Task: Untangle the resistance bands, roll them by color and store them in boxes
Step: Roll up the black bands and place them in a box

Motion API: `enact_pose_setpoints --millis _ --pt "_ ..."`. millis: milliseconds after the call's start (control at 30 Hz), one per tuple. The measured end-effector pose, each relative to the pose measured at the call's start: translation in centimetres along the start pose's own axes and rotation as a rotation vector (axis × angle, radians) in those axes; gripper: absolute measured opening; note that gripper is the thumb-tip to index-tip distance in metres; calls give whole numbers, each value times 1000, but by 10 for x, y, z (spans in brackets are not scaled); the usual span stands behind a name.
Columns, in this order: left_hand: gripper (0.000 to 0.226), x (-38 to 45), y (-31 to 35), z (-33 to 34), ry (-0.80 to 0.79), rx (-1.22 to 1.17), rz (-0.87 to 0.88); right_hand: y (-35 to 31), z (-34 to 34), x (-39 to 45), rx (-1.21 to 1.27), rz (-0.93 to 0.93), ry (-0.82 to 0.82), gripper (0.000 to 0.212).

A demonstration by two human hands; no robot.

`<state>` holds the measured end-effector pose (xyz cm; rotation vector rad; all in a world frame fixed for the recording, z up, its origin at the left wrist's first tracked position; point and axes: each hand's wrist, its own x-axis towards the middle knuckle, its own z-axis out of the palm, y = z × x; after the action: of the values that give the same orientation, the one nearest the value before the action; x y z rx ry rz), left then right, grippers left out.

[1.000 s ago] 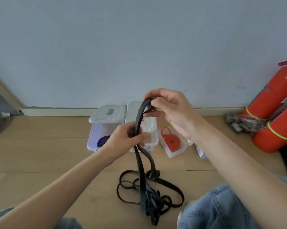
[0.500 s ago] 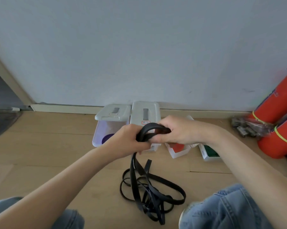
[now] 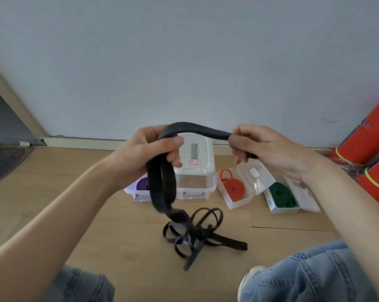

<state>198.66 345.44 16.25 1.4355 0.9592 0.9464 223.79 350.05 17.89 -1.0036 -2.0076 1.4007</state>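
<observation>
While both hands lift the black band (image 3: pixel 197 129) above the floor | left hand (image 3: pixel 147 155) fingers curl round its loops, right hand (image 3: pixel 264 147) pinches the end | tangle (image 3: pixel 197 234) trails below | advice: draw slack out steadily before rolling.

Purple roll (image 3: pixel 143 184) mostly hidden behind the left hand (image 3: pixel 145 153) and the black band (image 3: pixel 162 184), its box barely visible too. Fire extinguishers (image 3: pixel 367 140) cut off at the right edge. Hanging part of the band motion-blurred. Label on the closed box (image 3: pixel 195 162) too small to read.
</observation>
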Motion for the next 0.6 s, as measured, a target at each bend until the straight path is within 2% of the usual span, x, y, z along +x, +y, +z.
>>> enact_pose_setpoints --millis 67,100,133,167,200,233,267,333,433,533,600 --pt "14 1 -18 9 -60 518 -136 10 5 2 -312 176 -125 18" --pt "15 2 -28 17 -134 741 -198 16 8 3 -528 276 -187 25" --pt "14 2 -36 25 -175 830 -206 23 11 5 -709 358 -235 44" --pt "15 3 -40 33 -166 816 -173 28 15 5 -791 391 -257 66" --pt "18 5 -39 38 -122 781 -126 30 21 4 -772 376 -273 82" --pt "23 7 -36 41 -59 750 -75 30 28 3 -702 323 -292 88" --pt "28 9 -33 42 -9 730 -36 29 36 4 -620 260 -312 83" --pt "31 10 -28 43 0 701 14 29 48 9 -540 152 -272 54" --pt "23 12 -32 42 -11 588 -20 23 53 11 -460 55 -110 9" --pt "29 17 -48 42 87 579 -89 8 49 8 -52 25 -57 17" --pt "31 14 -63 45 69 639 -159 -5 44 6 337 -85 -26 18"
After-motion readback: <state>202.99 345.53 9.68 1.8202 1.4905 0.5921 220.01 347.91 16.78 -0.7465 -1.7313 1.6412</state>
